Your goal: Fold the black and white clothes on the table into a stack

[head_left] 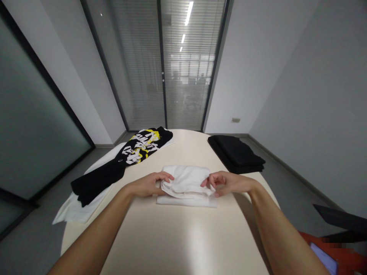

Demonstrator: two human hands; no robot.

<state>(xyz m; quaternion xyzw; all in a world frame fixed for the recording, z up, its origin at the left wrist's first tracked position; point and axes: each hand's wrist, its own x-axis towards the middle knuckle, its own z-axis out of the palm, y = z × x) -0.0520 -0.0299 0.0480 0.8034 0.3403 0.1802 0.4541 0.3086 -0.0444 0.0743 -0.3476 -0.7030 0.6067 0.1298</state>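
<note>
A folded white garment [187, 182] lies in the middle of the table, its upper layers slightly lifted above a flat bottom layer. At its left edge, my left hand [153, 184] grips the cloth, thumb beneath and fingers on top. My right hand [219, 182] pinches the opposite edge, its fingers curled over the cloth. Whether the white layers are one piece or two, I cannot tell. To the right, beyond my right hand, sits a stack of folded black clothes [236, 152].
On the table's [172, 240] left side, a black garment with white and yellow print [140, 147] lies spread over white cloth [97, 214], which hangs past the edge. An orange seat [346, 256] with a phone-like object [323, 258] is at lower right. Glass panels with blinds [186, 95] stand behind.
</note>
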